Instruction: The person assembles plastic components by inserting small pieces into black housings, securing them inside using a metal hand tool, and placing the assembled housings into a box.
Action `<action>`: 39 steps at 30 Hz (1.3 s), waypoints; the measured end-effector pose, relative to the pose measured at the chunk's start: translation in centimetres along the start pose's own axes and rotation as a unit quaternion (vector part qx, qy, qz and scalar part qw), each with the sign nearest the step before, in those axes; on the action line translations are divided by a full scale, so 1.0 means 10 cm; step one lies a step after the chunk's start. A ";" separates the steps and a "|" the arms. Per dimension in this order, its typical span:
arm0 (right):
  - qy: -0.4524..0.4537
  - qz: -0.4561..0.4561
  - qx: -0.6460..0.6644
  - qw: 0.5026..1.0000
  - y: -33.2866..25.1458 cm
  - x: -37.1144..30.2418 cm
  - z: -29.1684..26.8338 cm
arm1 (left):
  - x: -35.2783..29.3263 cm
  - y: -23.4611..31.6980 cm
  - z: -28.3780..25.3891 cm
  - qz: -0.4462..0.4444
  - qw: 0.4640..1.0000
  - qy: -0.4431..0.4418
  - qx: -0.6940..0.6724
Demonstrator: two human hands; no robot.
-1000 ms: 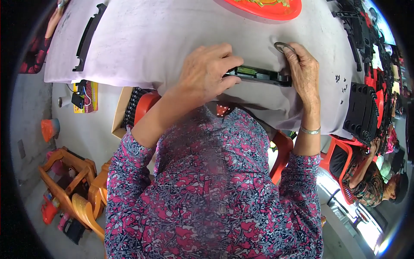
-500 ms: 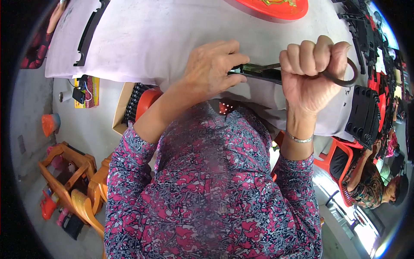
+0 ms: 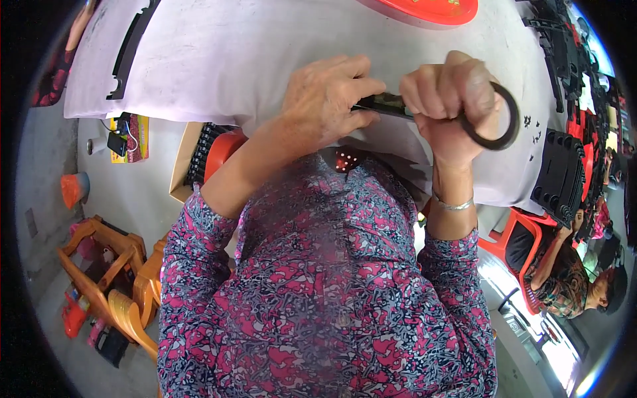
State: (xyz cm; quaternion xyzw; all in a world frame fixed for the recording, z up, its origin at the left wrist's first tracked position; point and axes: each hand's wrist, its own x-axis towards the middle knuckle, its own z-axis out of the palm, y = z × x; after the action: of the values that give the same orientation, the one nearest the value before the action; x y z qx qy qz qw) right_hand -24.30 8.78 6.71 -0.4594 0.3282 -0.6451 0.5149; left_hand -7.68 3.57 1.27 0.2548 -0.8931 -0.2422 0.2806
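Note:
At the table's near edge, my left hand [image 3: 326,98] pinches the end of a long, narrow black plastic-looking piece [image 3: 390,106] between thumb and fingers. My right hand [image 3: 454,99] is closed in a fist at the other end of that piece. A large dark ring-shaped handle [image 3: 507,136] sticks out of the fist past the thumb. The rest of this tool is hidden in my fingers, so its kind cannot be told. Slight motion blur covers the right fingers.
A red round tray [image 3: 431,18] is at the table's far side. On the white-covered table [image 3: 219,66], a long black notched part [image 3: 129,53] lies left, and a stack of black parts [image 3: 559,174] sits right. Other people are at both sides. A carton [image 3: 182,162] stands below left.
My right hand has moved left, closer to my left hand, and the ring handle has swung lower. The thin blade-like strip seen between the hands before is now mostly covered. My left hand stays in place.

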 end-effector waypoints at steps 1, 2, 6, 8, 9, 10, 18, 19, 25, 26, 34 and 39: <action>-0.017 0.001 -0.116 0.993 -0.01 -0.01 0.03 | 0.00 0.00 0.00 0.000 1.000 0.000 -0.002; -0.017 0.002 -0.117 0.993 0.01 -0.01 0.03 | 0.01 0.00 0.00 0.004 1.000 0.000 -0.001; -0.009 0.022 0.035 0.999 0.00 0.03 -0.06 | 0.00 0.01 0.00 -0.001 1.000 -0.002 -0.007; -0.028 0.020 0.079 0.996 0.03 0.02 -0.10 | -0.01 -0.02 0.03 0.006 1.000 0.010 -0.017; -0.028 0.020 0.079 0.996 0.01 0.03 -0.13 | -0.02 -0.02 0.04 0.013 0.999 0.023 -0.026; -0.006 0.019 0.107 0.994 -0.01 0.04 -0.16 | -0.02 -0.02 0.03 0.012 0.999 0.023 -0.026; -0.004 -0.012 0.100 0.995 -0.04 -0.04 -0.26 | -0.01 0.02 -0.01 0.005 0.999 0.014 -0.030; -0.004 -0.012 0.101 0.995 -0.03 -0.04 -0.24 | -0.01 0.01 -0.01 0.005 0.999 0.014 -0.030; 0.009 0.010 0.060 0.998 -0.05 -0.03 -0.20 | 0.00 0.00 0.00 0.013 0.999 0.018 -0.039; 0.020 0.009 0.045 0.999 -0.04 -0.03 -0.18 | 0.01 0.00 0.00 0.015 0.999 0.021 -0.033; 0.152 -0.014 0.177 0.972 0.04 -0.11 -0.22 | 0.00 0.02 0.02 0.024 0.999 0.036 -0.022; 0.142 -0.003 0.177 0.974 0.04 -0.04 -0.25 | -0.02 0.02 0.04 0.008 1.000 0.028 -0.010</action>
State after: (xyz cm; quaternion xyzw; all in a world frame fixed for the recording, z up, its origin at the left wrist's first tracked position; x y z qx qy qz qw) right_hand -26.43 8.90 5.37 -0.2656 0.2767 -0.7533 0.5343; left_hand -7.86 3.93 1.06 0.2514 -0.8842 -0.2419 0.3105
